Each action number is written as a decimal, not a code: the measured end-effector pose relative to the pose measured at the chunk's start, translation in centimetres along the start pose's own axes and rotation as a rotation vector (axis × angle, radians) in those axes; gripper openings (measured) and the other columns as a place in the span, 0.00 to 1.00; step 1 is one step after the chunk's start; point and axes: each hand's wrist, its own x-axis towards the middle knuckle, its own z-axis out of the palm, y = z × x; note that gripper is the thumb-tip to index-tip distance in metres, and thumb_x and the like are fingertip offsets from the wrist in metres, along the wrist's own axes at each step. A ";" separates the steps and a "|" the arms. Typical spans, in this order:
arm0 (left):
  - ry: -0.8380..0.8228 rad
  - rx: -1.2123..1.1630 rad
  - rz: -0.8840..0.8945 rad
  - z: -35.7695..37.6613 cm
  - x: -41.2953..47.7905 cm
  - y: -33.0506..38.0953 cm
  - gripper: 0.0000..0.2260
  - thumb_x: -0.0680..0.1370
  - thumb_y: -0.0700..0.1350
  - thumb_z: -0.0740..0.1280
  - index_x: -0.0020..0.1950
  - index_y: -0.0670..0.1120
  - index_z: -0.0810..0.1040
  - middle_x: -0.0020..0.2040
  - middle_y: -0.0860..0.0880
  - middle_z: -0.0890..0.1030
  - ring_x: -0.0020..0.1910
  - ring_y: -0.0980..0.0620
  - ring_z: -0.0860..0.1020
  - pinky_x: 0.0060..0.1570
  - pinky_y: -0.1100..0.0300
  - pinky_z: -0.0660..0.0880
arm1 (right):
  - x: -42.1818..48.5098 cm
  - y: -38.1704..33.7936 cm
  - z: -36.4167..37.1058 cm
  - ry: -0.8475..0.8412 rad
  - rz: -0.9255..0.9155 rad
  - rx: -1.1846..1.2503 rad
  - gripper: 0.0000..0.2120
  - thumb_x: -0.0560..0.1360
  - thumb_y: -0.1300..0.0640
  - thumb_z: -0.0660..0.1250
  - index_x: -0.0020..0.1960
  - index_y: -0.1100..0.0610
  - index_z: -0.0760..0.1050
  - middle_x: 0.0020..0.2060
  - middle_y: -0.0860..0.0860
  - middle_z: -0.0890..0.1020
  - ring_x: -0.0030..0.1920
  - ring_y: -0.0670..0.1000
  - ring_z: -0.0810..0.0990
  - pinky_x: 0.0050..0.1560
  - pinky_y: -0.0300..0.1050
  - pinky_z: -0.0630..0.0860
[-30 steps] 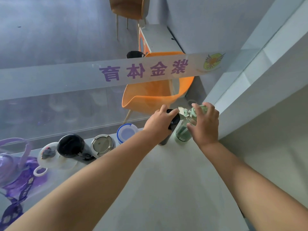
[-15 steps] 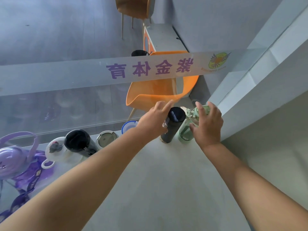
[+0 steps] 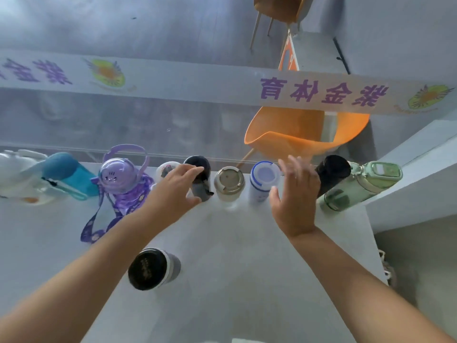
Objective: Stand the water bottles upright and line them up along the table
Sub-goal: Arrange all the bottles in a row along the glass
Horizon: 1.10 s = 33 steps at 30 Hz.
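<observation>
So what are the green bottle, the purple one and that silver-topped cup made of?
Green bottle: probably tinted see-through plastic, glossy; its wall lets light through. Purple bottle: translucent plastic too, with a shiny domed lid. Silver-topped cup: the lid looks like brushed metal by its dull grey sheen, though blur leaves that open.

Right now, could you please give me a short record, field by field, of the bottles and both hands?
Row by the glass: blue bottle, purple bottle, black-lidded bottle, steel-lidded tumbler, white bottle, black flask, green bottle
Out of line: dark-capped bottle, upright, alone on the table, nearer the person
Left hand: fingers extended at the black-lidded bottle; contact unclear
Right hand: fingers spread, holding nothing
</observation>
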 end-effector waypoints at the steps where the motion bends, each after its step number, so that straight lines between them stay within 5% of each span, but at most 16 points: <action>1: 0.009 0.001 -0.002 -0.4 -1.3 -1.0 0.30 0.71 0.46 0.72 0.71 0.50 0.65 0.69 0.49 0.69 0.65 0.46 0.70 0.60 0.52 0.71 | -0.3 -1.5 0.4 -0.020 -0.028 0.039 0.28 0.64 0.66 0.67 0.63 0.59 0.68 0.61 0.60 0.74 0.64 0.60 0.66 0.65 0.56 0.62; 10: -0.113 0.006 -0.085 -2.7 -9.8 -8.1 0.29 0.73 0.51 0.70 0.71 0.55 0.63 0.70 0.53 0.68 0.65 0.51 0.70 0.60 0.57 0.72 | -5.8 -13.6 1.4 -0.410 -0.298 0.422 0.19 0.71 0.51 0.64 0.60 0.56 0.71 0.57 0.55 0.77 0.56 0.55 0.74 0.56 0.50 0.71; 18: -0.131 -0.001 -0.043 -3.4 -12.8 -11.6 0.28 0.73 0.49 0.71 0.71 0.54 0.64 0.69 0.53 0.68 0.65 0.52 0.70 0.61 0.57 0.73 | -9.8 -19.9 0.4 -0.799 -0.373 0.454 0.40 0.62 0.40 0.74 0.67 0.53 0.64 0.61 0.52 0.73 0.57 0.53 0.74 0.56 0.49 0.72; 25: -0.153 -0.001 0.056 -3.6 -12.2 -10.6 0.27 0.74 0.50 0.69 0.71 0.54 0.64 0.70 0.52 0.68 0.66 0.52 0.69 0.62 0.56 0.71 | -11.4 -20.4 0.0 -0.733 -0.145 0.451 0.36 0.62 0.44 0.74 0.65 0.50 0.64 0.57 0.50 0.76 0.51 0.53 0.78 0.47 0.49 0.79; 33: -0.112 0.009 0.208 -2.9 -7.9 -4.3 0.24 0.75 0.48 0.68 0.70 0.50 0.67 0.67 0.51 0.70 0.63 0.50 0.71 0.59 0.54 0.73 | -11.3 -14.3 -3.0 -0.659 0.162 0.396 0.36 0.61 0.46 0.75 0.65 0.49 0.65 0.58 0.47 0.74 0.52 0.50 0.77 0.47 0.41 0.74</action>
